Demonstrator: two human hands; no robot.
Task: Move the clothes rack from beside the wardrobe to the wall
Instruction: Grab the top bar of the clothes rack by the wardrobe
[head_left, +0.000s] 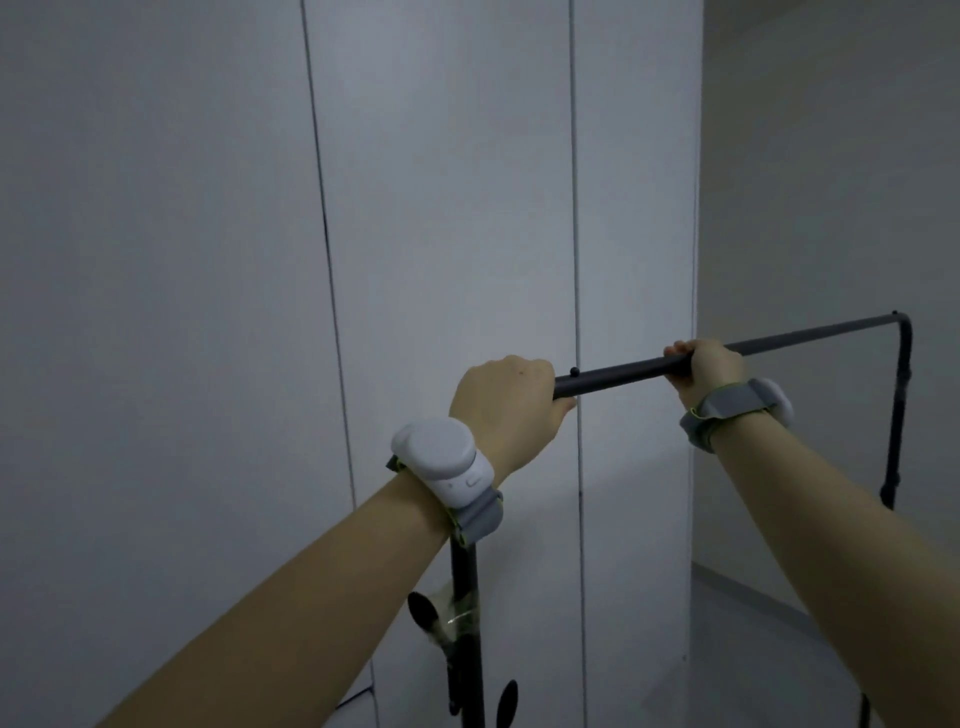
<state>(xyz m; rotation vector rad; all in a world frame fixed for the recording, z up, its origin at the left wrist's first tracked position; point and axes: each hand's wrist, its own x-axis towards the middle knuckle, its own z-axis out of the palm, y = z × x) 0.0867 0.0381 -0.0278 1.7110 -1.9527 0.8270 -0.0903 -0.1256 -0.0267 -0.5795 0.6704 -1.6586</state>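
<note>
Both hands are wrapped tight around the top bar of the clothes rack. I see my left hand clamped at the near end of the bar, just above the near upright, and my right hand gripping farther along, with a bare stretch of bar between them. Beyond the right grip the bar runs on and bends down into the far upright. The wardrobe panels stand right behind both fists, the wall past the right one.
</note>
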